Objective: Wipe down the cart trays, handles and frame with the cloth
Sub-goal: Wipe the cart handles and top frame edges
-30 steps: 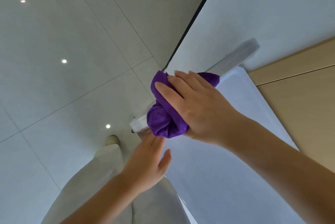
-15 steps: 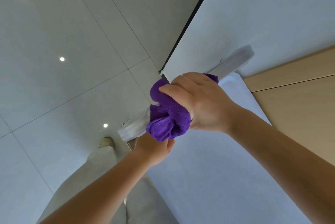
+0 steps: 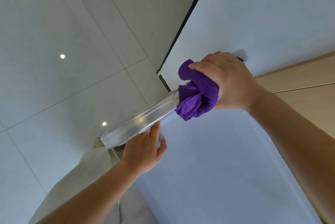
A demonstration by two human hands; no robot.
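Note:
A silver metal handle bar (image 3: 139,124) of the cart runs diagonally from lower left to upper right above the cart's white top tray (image 3: 217,160). My right hand (image 3: 228,80) grips a purple cloth (image 3: 195,95) wrapped round the bar near its far end. My left hand (image 3: 145,147) rests under the bar's near end against the tray edge, with its fingers straight and partly hidden by the bar.
Glossy white floor tiles (image 3: 72,60) fill the left side. A white wall panel (image 3: 262,15) with a dark edge rises behind the cart, and a light wooden surface (image 3: 308,89) lies to the right. My beige trouser leg (image 3: 81,178) is at the bottom left.
My right hand slid the cloth along the bar from its near end toward the far end, baring the shiny near part. My left hand stayed beneath the near end.

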